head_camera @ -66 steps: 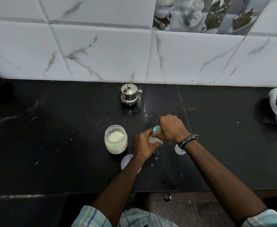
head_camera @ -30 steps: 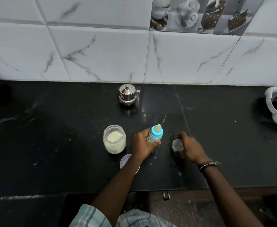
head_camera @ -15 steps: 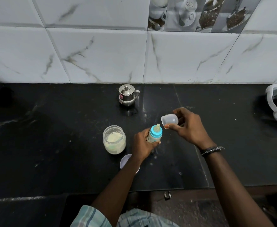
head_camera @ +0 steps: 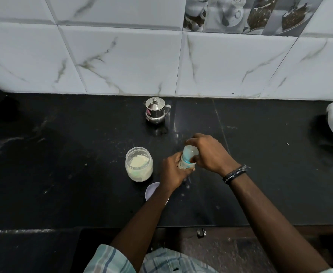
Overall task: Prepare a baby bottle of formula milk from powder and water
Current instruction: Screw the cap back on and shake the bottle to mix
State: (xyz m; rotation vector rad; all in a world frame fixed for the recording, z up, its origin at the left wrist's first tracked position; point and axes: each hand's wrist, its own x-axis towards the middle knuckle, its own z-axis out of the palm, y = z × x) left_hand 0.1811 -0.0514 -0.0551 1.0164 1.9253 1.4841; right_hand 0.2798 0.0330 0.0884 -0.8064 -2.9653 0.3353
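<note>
Head-worn view, looking steeply down, close over counter (head_camera: 63, 174)

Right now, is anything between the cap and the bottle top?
Nothing visible. The right hand holds the cap over the bottle, gripped by the left hand. The jar stands apart on the left.

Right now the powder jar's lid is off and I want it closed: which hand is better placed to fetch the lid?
Left. The left hand holds the bottle just above the lid; the right hand is farther, gripping the cap.
</note>
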